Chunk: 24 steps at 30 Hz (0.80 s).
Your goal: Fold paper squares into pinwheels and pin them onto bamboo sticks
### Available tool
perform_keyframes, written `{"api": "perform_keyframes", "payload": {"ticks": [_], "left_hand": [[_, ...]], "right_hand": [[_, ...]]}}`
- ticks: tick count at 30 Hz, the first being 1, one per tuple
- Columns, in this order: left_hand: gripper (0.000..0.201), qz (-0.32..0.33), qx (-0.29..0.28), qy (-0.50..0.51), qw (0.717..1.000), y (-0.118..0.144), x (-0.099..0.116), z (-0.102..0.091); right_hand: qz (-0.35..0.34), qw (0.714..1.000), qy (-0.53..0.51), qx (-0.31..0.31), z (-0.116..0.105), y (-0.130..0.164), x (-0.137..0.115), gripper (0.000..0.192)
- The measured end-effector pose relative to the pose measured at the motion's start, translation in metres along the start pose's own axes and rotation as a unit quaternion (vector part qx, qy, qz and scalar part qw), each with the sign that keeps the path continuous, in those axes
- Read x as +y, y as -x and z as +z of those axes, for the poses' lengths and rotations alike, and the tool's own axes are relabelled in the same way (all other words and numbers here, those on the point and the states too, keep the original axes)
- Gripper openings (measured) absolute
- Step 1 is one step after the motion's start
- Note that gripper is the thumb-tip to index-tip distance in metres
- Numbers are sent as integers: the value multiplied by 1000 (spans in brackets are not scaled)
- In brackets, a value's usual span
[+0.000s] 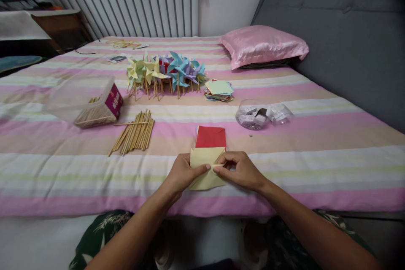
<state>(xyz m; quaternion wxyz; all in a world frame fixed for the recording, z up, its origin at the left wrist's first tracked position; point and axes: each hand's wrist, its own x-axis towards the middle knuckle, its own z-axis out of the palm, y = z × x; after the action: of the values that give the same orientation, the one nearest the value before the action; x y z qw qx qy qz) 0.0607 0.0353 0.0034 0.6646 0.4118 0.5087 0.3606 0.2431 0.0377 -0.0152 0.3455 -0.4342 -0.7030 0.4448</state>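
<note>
A pale yellow paper square [205, 158] lies near the front edge of the striped bed cover, partly folded. My left hand [182, 174] presses its left side with the fingers pinching a flap at the middle. My right hand [239, 169] pinches the same flap from the right. Just behind the yellow sheet lies a red paper square [211, 136] on top of a few other coloured sheets.
A bundle of wooden sticks [134, 131] lies left of centre, beside a clear box of sticks [95, 107]. Finished paper pinwheels [164, 71] stand further back, next to a stack of coloured paper [219, 90]. A clear tub of small parts [253, 115] sits right; a pink pillow [262, 45] behind.
</note>
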Motion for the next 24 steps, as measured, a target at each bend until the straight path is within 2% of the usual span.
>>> {"api": "perform_keyframes", "payload": {"ticks": [4,6,8,11,18,24], "left_hand": [[36,22,45,31,998,-1,-1,3],[38,31,63,48,996,-2,-3,5],[41,43,75,63,994,-2,-5,7],[39,62,83,76,992,-2,-9,10],[41,48,46,97,993,3,-7,15],[34,41,10,109,993,4,2,8]], "right_hand": [[2,995,-64,82,8,-1,-1,20],[13,984,-113,136,14,-2,-2,37],[30,974,-157,163,19,-3,-3,56],[52,964,-216,147,24,-4,-4,67],[71,944,-295,130,21,-6,-3,56],[100,927,-345,106,10,-8,2,57]]}}
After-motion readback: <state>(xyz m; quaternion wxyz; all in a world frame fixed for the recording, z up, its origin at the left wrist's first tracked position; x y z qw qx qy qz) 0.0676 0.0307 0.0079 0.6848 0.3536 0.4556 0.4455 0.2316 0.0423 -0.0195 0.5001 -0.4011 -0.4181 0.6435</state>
